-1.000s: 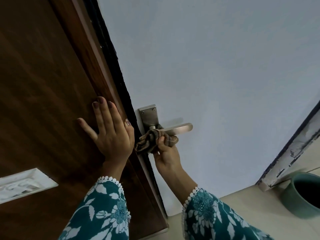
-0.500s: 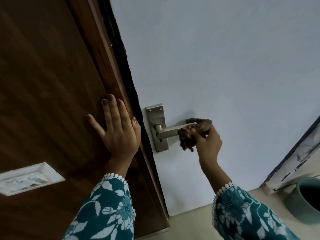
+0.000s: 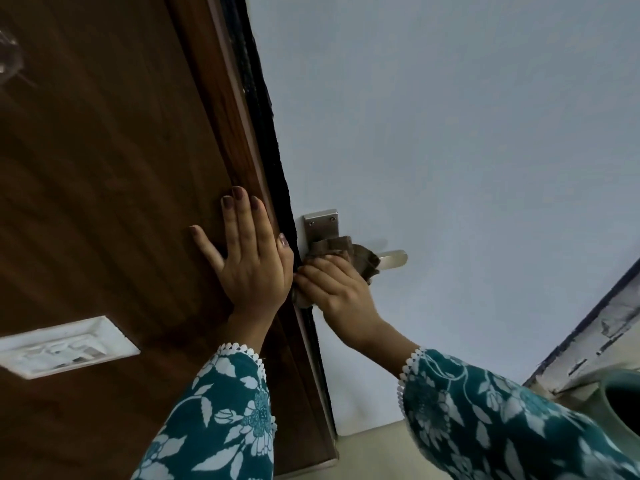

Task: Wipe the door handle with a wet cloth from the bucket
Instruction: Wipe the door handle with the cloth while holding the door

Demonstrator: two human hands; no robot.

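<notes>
- Shifted since half a second ago: cloth [image 3: 341, 252] back from lever tip to base of door handle [image 3: 393, 258], against backplate [image 3: 321, 225].
- Wiping underway; right hand [image 3: 334, 289] clamped on cloth.
- Left hand [image 3: 251, 258] flat, fingers spread, bracing brown door [image 3: 104, 202].
- Next, probably: sweep outward along bare lever.
- Bucket [image 3: 620, 403] on floor, lower right, well apart; nothing obstructing.

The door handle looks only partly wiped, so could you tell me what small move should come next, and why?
Probably slide the cloth outward along the lever toward its bare tip. The right hand presses the cloth over the base of the door handle, by the backplate, leaving the lever's end uncovered. The left hand lies flat on the door, steadying it.
</notes>
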